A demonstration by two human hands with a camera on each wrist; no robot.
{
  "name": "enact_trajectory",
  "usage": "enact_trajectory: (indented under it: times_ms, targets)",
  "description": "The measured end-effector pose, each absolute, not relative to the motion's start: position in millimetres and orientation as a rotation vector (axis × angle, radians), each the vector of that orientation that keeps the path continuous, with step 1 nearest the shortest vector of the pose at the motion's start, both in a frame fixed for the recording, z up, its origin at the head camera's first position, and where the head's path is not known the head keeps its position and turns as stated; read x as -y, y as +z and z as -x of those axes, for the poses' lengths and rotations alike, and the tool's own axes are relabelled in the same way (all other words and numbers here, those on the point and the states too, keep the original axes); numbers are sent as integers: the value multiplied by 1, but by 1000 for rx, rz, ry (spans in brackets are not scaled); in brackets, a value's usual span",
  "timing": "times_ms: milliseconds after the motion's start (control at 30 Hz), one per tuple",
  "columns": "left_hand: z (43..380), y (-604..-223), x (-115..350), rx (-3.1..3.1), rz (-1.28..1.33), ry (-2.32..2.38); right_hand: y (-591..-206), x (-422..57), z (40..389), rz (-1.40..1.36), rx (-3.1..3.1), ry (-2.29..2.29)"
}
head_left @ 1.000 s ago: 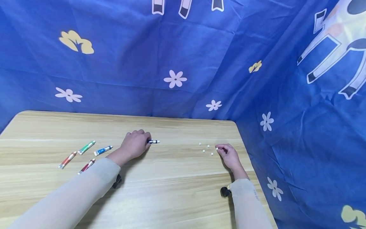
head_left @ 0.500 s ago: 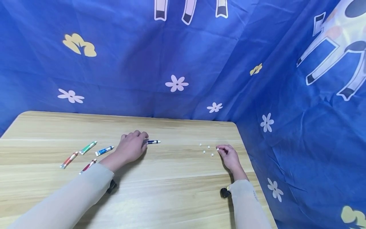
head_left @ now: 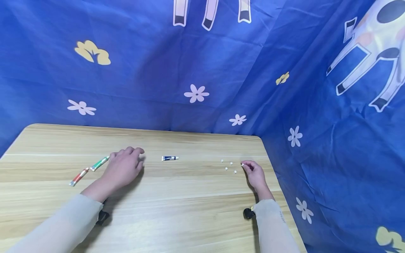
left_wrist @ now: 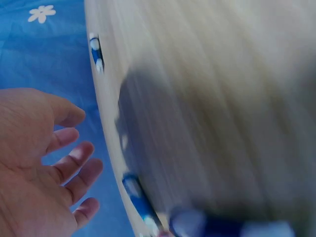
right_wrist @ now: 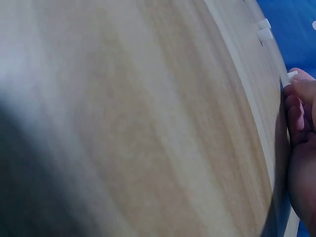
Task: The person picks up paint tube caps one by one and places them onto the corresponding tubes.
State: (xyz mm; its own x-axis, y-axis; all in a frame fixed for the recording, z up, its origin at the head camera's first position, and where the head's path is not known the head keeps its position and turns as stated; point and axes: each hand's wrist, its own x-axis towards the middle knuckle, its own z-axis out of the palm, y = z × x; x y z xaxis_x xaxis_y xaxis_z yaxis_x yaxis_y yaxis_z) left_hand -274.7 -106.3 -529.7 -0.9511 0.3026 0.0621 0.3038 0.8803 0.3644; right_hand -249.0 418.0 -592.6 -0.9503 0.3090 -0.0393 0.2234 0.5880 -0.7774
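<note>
My left hand (head_left: 124,166) hovers over the left half of the table with fingers relaxed and apart, holding nothing. To its right lies a dark blue paint tube (head_left: 170,158). A blue paint tube (left_wrist: 140,202) shows below the fingers in the left wrist view; the hand hides it in the head view. Left of the hand are a green paint tube (head_left: 99,163) and an orange-red one (head_left: 79,176). At the table's right side, my right hand (head_left: 255,175) pinches a short white cylinder (right_wrist: 292,75) between thumb and fingertip, low over the wood.
Several more small white cylinders (head_left: 226,168) lie scattered just left of the right hand. The pale wooden table (head_left: 183,211) meets a blue patterned cloth (head_left: 139,95) at its back and right edges. A blurred dark blue and white shape (left_wrist: 227,228) crosses the left wrist view's bottom.
My left hand has let go of the dark blue tube and moved left, now covering the blue and dark red tubes. The right hand keeps its pinch in place.
</note>
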Motion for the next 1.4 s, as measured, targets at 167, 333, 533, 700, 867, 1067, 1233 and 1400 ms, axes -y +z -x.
enact_trajectory:
  times_ms: [167,333,533,700,867,1067,1233,1400]
  targets:
    - [262,-533,129,3009,400,-601,-592,-421,249,520,2665,1361]
    - [246,-538,154,2979,314,-622,-594,-424,247,550,2619,1445]
    - [228,-545,185,2963,234,-633,-594,-426,241,562,2466,1636]
    - [217,-551,215,2963,78,-692,-591,-427,236,564,2369,1752]
    - [208,-560,242,2969,-67,-676,-585,-427,229,577,2330,1773]
    - [202,-567,256,3009,-137,-630,-582,-426,215,584,2252,1813]
    - [201,-568,259,3007,-129,-630,-581,-421,206,572,2223,1830]
    - [201,-569,261,3000,-111,-650,-579,-413,196,546,2170,1850]
